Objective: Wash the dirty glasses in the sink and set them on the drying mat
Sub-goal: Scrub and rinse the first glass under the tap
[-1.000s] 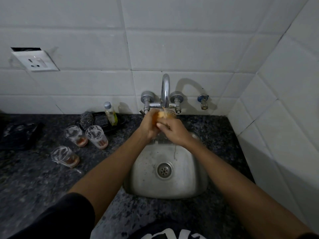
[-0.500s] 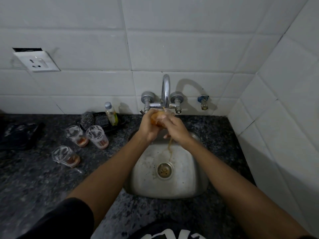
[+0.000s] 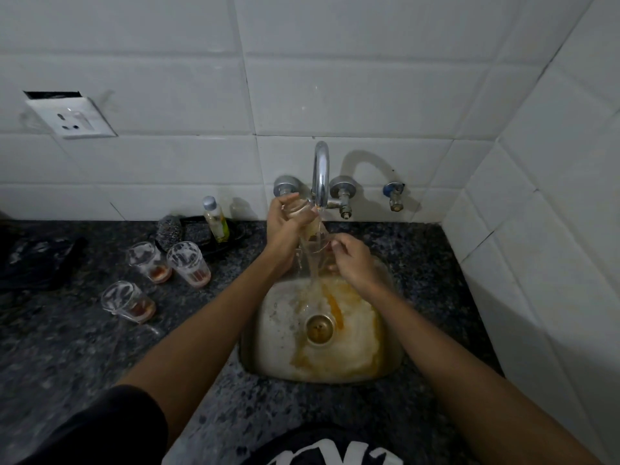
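Note:
My left hand [image 3: 283, 226] grips a clear glass [image 3: 310, 226] by its base, tipped mouth-down under the running tap [image 3: 321, 176]. Brownish water pours from it into the steel sink [image 3: 268, 330]. My right hand [image 3: 352, 260] is at the glass's rim, fingers curled against the mouth. Three dirty glasses with reddish dregs stand on the dark granite counter to the left: one [image 3: 147, 261], a second [image 3: 189, 263] and a third [image 3: 127, 302]. A dark mat [image 3: 37, 260] lies at the far left.
A steel scrubber [image 3: 171, 231] and a small bottle of yellow liquid [image 3: 216, 219] sit in a black tray by the wall. A wall socket [image 3: 72, 117] is upper left. A second small valve [image 3: 394, 196] is right of the tap. Tiled wall closes in on the right.
The glass has been tipped over, and its orange-brown liquid now runs out and stains the sink basin. My right hand has dropped from the top of the glass to its rim.

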